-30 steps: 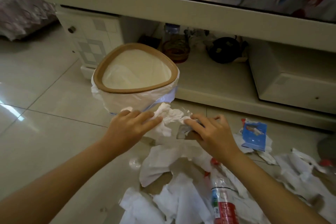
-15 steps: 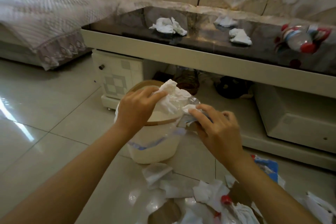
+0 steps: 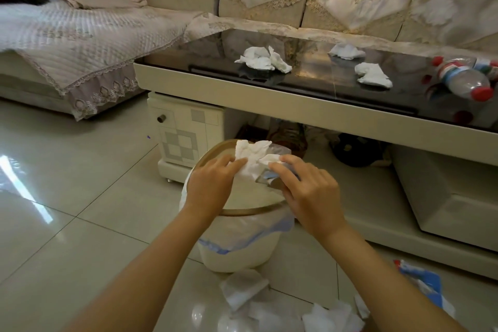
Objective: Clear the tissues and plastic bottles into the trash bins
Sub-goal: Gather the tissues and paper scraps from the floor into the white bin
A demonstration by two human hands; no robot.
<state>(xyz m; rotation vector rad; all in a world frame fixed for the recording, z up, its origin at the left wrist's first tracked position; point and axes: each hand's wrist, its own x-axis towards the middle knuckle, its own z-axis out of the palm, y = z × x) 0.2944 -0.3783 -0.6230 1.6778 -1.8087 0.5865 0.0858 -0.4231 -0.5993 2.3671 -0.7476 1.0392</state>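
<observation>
Two hands, left and right, pinch a feather-light, soft tissue wad by its edges above the lined trash bin, tissues at 12 o'clock.

no text, label or number can be read; the band on the plastic bottle on the table is too blurred.

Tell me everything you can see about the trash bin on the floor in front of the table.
The trash bin is a cream, rounded plastic tub with a tan rim ring. A white liner bag with blue edging is folded over its rim. It stands upright on the tiled floor beside the coffee table. The left hand and right hand hold a crumpled tissue wad above its opening. Loose tissues lie at its base.
</observation>
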